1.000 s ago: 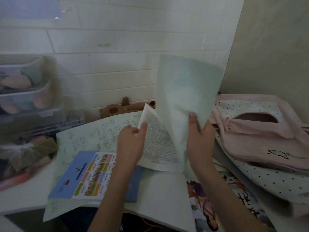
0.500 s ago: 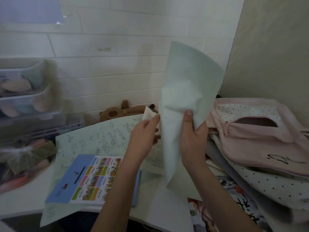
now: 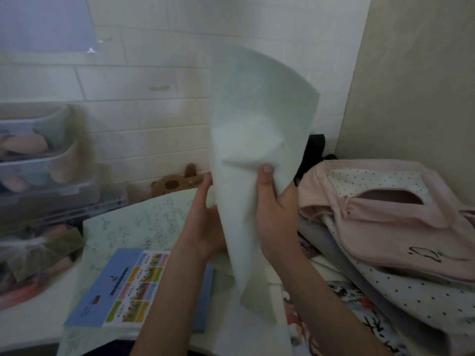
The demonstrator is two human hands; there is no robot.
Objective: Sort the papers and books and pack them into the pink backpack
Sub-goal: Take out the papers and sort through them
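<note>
Two stacked bins [image 3: 38,160] left; raised sheet [image 3: 257,150] hides wall.

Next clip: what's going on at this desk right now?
A person is sorting papers. The right hand pinches a large pale sheet, held up and curled into a loose cone; the left hand is behind its lower edge, grip unclear. A blue book lies on a scribbled sheet on the desk. The pink backpack lies to the right with its opening showing, nothing visibly packed yet.
</note>
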